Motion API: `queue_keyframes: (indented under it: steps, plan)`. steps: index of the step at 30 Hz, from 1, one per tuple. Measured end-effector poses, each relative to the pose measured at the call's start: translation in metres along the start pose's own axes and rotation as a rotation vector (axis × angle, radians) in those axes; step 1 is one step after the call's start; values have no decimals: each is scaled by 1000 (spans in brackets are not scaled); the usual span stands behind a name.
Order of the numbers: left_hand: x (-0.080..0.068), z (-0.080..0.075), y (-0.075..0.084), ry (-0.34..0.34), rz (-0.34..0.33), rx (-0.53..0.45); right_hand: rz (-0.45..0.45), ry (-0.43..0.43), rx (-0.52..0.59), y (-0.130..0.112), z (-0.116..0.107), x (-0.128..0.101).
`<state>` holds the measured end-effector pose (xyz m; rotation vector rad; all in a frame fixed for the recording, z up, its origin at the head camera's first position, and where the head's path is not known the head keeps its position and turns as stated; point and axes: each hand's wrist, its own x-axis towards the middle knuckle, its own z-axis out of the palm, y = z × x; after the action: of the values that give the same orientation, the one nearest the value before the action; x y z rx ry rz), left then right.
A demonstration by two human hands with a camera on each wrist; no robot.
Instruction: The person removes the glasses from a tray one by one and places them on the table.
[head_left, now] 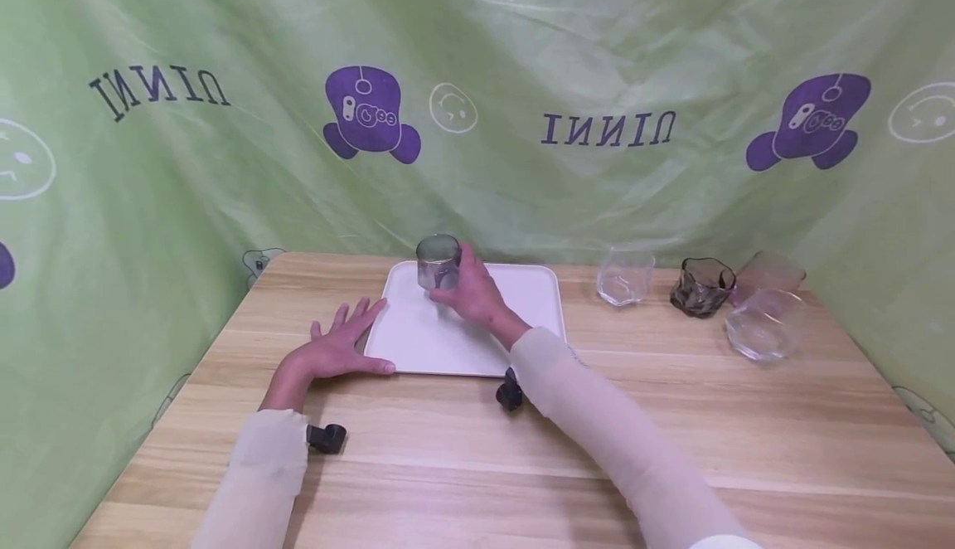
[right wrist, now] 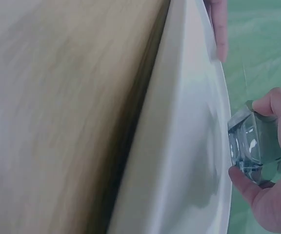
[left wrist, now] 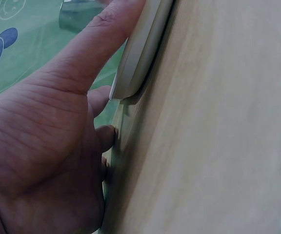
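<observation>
Fingers of my right hand [head_left: 468, 290] curl round a small grey-tinted glass [head_left: 438, 261], thumb on one side and the other fingers wrapped across the far side, so the glass sits inside my grasp at the back left part of the white tray [head_left: 477, 342]. In the right wrist view the same glass [right wrist: 255, 148] shows pinched between my thumb below and my fingertips [right wrist: 272, 103] above, its thick base turned toward the tray's surface [right wrist: 189, 146]; I cannot tell whether the base is touching the tray or just off it.

My left hand [head_left: 339, 347] lies flat on the wooden counter [head_left: 522, 466] with its fingers spread and straight, holding nothing. It rests against the tray's near left corner: the thumb runs along the tray's front edge and the fingers point up beside its left edge. The left wrist view shows the thumb [left wrist: 96, 44] laid along the tray's rim [left wrist: 140, 58].

The glass is well apart from my left hand, across the tray from it. To the right of the tray, on the counter, stand four more glasses: a clear one [head_left: 625, 275], a dark smoky one [head_left: 702, 286], a pinkish one [head_left: 768, 274] and a wide clear one [head_left: 767, 325] nearest the counter's right side. A green printed cloth [head_left: 224, 184] hangs behind.
</observation>
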<state>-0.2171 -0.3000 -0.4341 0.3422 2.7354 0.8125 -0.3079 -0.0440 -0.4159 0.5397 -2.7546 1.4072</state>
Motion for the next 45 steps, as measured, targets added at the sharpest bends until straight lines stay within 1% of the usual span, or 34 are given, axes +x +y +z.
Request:
queue_keyframes:
  steps: [5,9,13,15,21,29,37,45]
  plan:
    - [1,1,-2,4,-1,-2,-1,12,2,6,-17,-6]
    - [1,1,-2,6,-5,0,-11,19,33,9,-29,-12]
    - [1,1,-1,6,-2,-9,-47,34,67,17,-40,-17]
    - [1,1,-1,6,-3,-10,-62,40,65,22,-46,-20]
    - [1,2,0,2,-3,-3,-71,66,56,38,-65,-29]
    - [2,1,-1,0,-4,0,-100,83,99,51,-88,-46]
    - [1,1,-2,-2,0,-6,-65,68,83,60,-100,-65]
    - [1,1,-2,-1,-2,-18,-55,70,70,65,-115,-80]
